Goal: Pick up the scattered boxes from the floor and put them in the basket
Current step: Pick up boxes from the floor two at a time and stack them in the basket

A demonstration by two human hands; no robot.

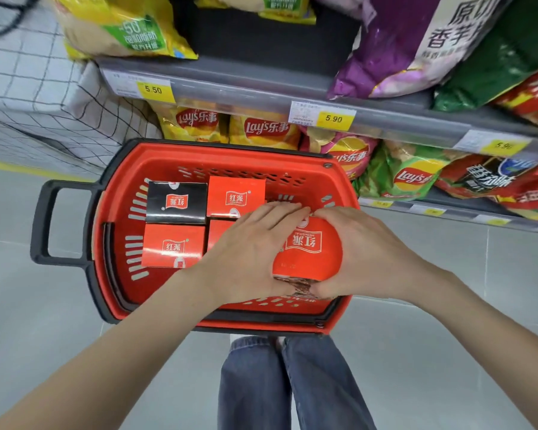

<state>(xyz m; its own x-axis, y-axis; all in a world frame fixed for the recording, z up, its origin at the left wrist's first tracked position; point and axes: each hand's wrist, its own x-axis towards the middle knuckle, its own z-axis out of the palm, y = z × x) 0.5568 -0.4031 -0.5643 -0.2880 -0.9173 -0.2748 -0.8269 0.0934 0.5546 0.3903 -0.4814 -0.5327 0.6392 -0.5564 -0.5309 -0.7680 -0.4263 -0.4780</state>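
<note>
A: Where is the held box (308, 246)?

B: Over the right half of the basket (218, 152), inside the rim, label up. Whether it touches the bottom yet I cannot tell.

A: Grip?

B: Two-handed. The left hand (249, 252) wraps its left side and the right hand (364, 252) its right, with fingers curled over the far edge and thumbs pinching the near edge. The fingertips nearly meet at the far side.

A: Why both hands for one carton?

B: My guess is control. The free gap is tight, and a grip on both sides keeps the box flat and square so it drops in beside the others.

A: Contents so far?

B: A black box (176, 201) lies far left with a red box (236, 197) next to it. A second red box (173, 245) sits near left, touching the black one. Beside that, a third red box (219, 231) is mostly hidden under the left hand. All lie flat, packed edge to edge in two rows.

A: So this one fills the right side?

B: Likely. That is the only open floor of the basket I can see.

A: Anything left outside?

B: No boxes show on the floor (44, 305) in view. The basket stands against the shelf (261, 88) of chip bags (263, 128), handle (44, 221) pointing left. The task is probably near its end.
</note>
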